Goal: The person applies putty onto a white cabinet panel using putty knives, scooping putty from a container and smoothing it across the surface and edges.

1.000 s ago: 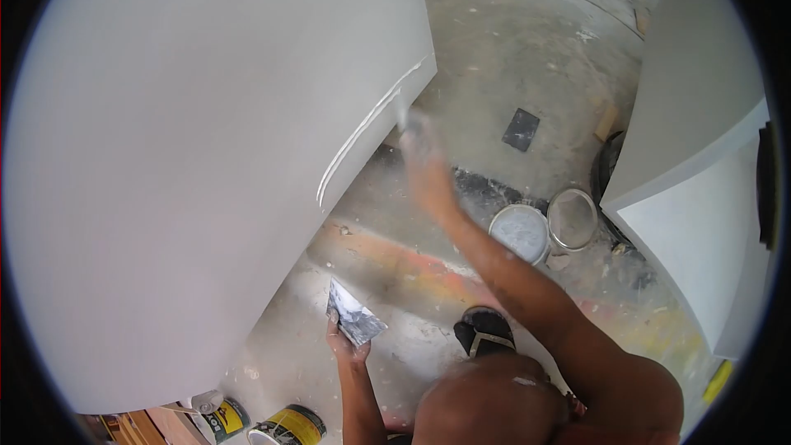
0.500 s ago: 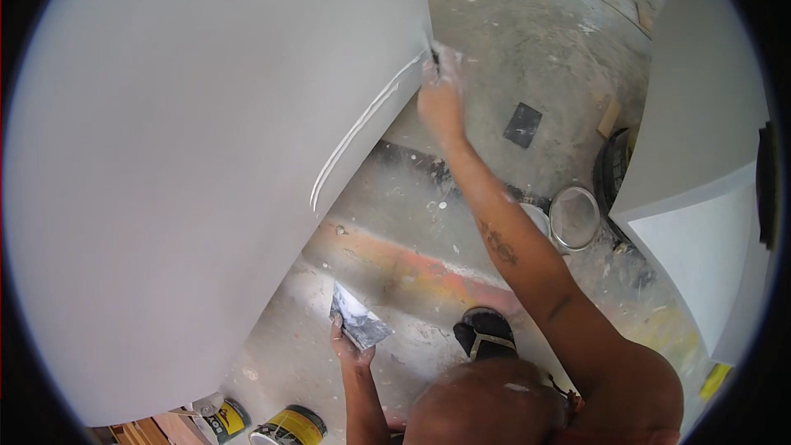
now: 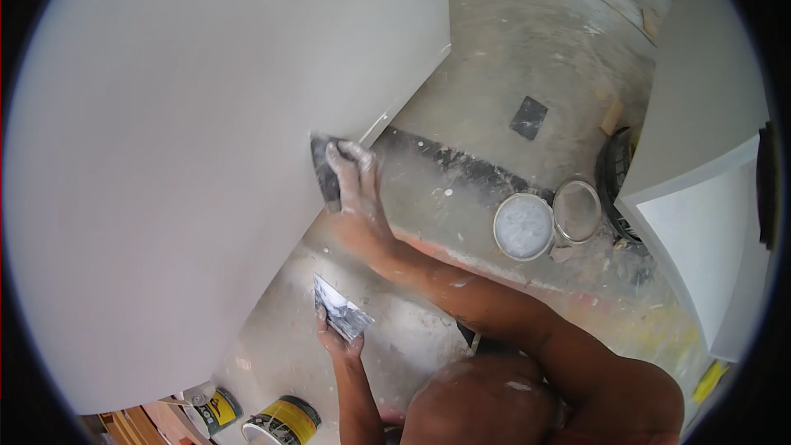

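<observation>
My right hand (image 3: 361,189) is closed around a dark flat scraper (image 3: 324,166), slightly blurred. The scraper lies against the big white panel (image 3: 206,156), close to its lower right edge. A narrow ridge of white filler (image 3: 376,128) shows along that edge, just above the hand. Lower down, my left hand (image 3: 339,344) grips a flat metal plate (image 3: 344,311) smeared with white filler, held below the panel edge and apart from it.
An open tub of whitish paste (image 3: 524,227) stands on the stained floor beside a round lid (image 3: 577,211). A dark square sheet (image 3: 529,118) lies farther off. Yellow-labelled cans (image 3: 284,422) stand at lower left. Another white panel (image 3: 700,222) rises at right.
My right hand has swept down and left along the panel edge with the scraper. The long curved white filler lines no longer show. The paste tub has come into fuller view.
</observation>
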The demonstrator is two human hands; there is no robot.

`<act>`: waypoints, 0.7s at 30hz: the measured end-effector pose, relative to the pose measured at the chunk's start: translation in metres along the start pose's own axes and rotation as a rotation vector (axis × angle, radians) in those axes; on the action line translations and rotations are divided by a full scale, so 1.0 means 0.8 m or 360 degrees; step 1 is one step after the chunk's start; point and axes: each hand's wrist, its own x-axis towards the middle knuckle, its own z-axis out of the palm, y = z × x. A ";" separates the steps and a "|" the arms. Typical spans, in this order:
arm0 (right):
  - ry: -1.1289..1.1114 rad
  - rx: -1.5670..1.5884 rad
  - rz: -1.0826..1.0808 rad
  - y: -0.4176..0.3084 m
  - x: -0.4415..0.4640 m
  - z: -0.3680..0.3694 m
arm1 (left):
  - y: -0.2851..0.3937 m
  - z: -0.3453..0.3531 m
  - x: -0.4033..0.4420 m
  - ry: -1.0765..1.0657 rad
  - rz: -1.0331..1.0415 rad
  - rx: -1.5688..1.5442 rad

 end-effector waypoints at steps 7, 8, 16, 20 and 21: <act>-0.0328 -0.0241 -0.0177 0.004 -0.071 0.059 | 0.013 -0.021 0.003 -0.0069 0.0074 -0.0255; -0.0346 -0.0220 -0.0179 0.003 -0.078 0.060 | 0.014 -0.020 0.000 -0.0052 0.0096 -0.0262; -0.0792 0.0261 -0.0141 -0.019 -0.079 -0.010 | 0.013 0.026 -0.014 -0.0172 -0.0011 -0.0326; -0.1114 0.0751 -0.0553 -0.047 -0.076 -0.071 | 0.014 0.111 -0.045 -0.0315 -0.0113 -0.0633; -0.1118 0.0750 -0.0565 -0.049 -0.080 -0.071 | 0.019 0.158 -0.069 -0.0030 -0.0038 -0.0541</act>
